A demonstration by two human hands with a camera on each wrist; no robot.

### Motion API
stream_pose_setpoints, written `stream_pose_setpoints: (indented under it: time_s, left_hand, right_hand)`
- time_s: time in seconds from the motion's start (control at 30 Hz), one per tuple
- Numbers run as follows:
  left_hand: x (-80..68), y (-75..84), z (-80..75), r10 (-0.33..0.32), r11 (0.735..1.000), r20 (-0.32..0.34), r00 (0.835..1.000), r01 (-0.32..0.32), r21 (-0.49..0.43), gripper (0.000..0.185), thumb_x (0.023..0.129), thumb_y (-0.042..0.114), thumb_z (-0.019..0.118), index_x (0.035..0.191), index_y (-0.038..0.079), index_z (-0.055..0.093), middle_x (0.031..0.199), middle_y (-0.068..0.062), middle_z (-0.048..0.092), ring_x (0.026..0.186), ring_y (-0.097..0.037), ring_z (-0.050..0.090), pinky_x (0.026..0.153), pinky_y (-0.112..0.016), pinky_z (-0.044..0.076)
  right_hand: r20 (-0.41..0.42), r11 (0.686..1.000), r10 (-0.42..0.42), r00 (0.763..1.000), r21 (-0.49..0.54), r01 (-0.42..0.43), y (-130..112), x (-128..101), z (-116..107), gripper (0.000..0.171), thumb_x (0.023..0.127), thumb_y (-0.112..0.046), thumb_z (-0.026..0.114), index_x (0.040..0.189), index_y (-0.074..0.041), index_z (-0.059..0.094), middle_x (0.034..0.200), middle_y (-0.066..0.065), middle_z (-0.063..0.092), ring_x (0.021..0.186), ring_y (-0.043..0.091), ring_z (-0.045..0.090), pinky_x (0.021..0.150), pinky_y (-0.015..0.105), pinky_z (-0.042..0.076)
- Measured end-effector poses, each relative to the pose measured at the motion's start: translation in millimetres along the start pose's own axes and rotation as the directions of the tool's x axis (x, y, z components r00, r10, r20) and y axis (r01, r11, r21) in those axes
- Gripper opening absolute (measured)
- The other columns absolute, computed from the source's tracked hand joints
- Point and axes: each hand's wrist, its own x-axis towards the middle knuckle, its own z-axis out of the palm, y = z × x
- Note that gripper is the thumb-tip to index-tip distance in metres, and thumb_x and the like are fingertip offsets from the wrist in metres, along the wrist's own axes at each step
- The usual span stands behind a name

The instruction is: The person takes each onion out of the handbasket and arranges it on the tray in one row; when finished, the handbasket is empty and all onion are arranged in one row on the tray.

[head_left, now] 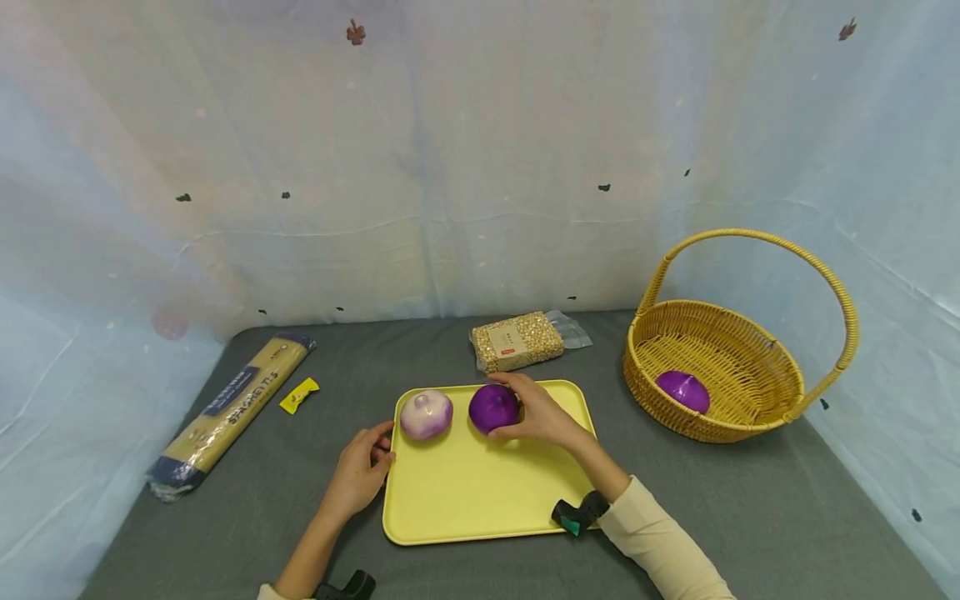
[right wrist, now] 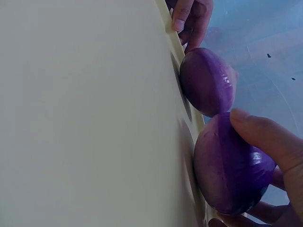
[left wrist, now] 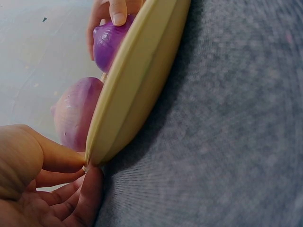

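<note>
My right hand point(head_left: 542, 414) grips a dark purple onion point(head_left: 494, 409) over the far part of the yellow tray point(head_left: 480, 500), thumb on its near side and fingers round the back. In the right wrist view this onion point(right wrist: 232, 165) is close over the tray's surface. Beside it on the tray sits a paler white-and-purple onion point(head_left: 426, 415). At the tray's left edge my left hand point(head_left: 362, 471) pinches the rim between thumb and fingers, as the left wrist view shows at the tray's corner point(left wrist: 99, 146).
A wicker basket point(head_left: 787, 375) with a tall handle stands at the right, a purple onion point(head_left: 684, 392) inside. Behind the tray lies a vacuum-packed bag of grains point(head_left: 517, 340). On the left are a spaghetti pack point(head_left: 232, 408) and a small yellow wrapped packet point(head_left: 299, 396).
</note>
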Motion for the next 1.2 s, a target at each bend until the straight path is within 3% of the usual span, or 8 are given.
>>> stream_pose_setpoints:
  time_s: [0.23,0.43,0.57,0.83,1.0,1.2]
  left_hand:
    - [-0.2,0.2,0.4,0.023,1.0,-0.014,1.0,-0.023,-0.001,0.041,0.08,-0.005,0.064,0.121,-0.007,0.056,0.088,-0.006,0.054,0.074,-0.012,0.048,0.066,-0.026,0.041]
    - [-0.3,0.3,-0.2,-0.007,1.0,0.007,1.0,0.007,-0.007,0.041,0.081,-0.003,0.063,0.122,-0.006,0.056,0.089,-0.007,0.054,0.075,-0.013,0.048,0.067,-0.027,0.041]
    - [-0.1,0.3,-0.5,-0.009,1.0,0.007,1.0,0.009,-0.005,0.042,0.081,-0.003,0.063,0.122,-0.006,0.056,0.09,-0.007,0.054,0.075,-0.013,0.049,0.067,-0.026,0.041]
    - [-0.2,0.0,0.6,0.018,1.0,-0.011,1.0,-0.018,0.004,0.041,0.08,-0.004,0.064,0.121,-0.006,0.056,0.088,-0.007,0.054,0.074,-0.012,0.048,0.067,-0.026,0.041]
    - [0.2,0.1,0.2,0.002,1.0,-0.001,1.0,-0.002,0.004,0.042,0.081,-0.004,0.063,0.122,-0.005,0.056,0.089,-0.007,0.054,0.075,-0.012,0.048,0.067,-0.027,0.041]
    - [-0.2,0.8,-0.3,-0.008,1.0,0.007,1.0,0.008,-0.003,0.041,0.082,-0.004,0.063,0.122,-0.006,0.055,0.09,-0.008,0.054,0.076,-0.013,0.048,0.067,-0.027,0.041]
  right_hand:
    - [-0.021,0.999,-0.038,0.999,-0.014,0.038,1,-1,1,0.086,0.066,-0.03,0.084,0.137,-0.005,0.042,0.122,0.014,0.05,0.107,0.025,0.049,0.082,0.044,0.047]
    - [0.022,0.998,0.01,1.0,0.057,-0.011,-5,-2,-6,0.086,0.07,-0.031,0.082,0.14,-0.007,0.039,0.131,0.019,0.044,0.114,0.029,0.047,0.086,0.046,0.046]
    - [0.015,0.997,0.027,1.0,0.065,-0.028,-10,-2,-12,0.083,0.072,-0.034,0.08,0.141,-0.013,0.039,0.136,0.015,0.042,0.119,0.034,0.045,0.09,0.049,0.044]
    - [-0.066,0.997,0.055,0.996,0.06,-0.051,-17,-4,-24,0.077,0.074,-0.037,0.078,0.139,-0.016,0.042,0.137,0.01,0.045,0.119,0.028,0.047,0.092,0.051,0.041]
    - [-0.144,0.996,0.042,0.989,0.087,-0.029,-18,-6,-31,0.072,0.075,-0.034,0.078,0.137,-0.021,0.044,0.136,0.007,0.047,0.117,0.029,0.05,0.092,0.05,0.042]
    - [-0.222,0.994,0.054,0.974,0.104,-0.031,-21,-12,-42,0.068,0.075,-0.024,0.079,0.134,-0.009,0.048,0.13,0.012,0.051,0.112,0.032,0.052,0.091,0.049,0.043]
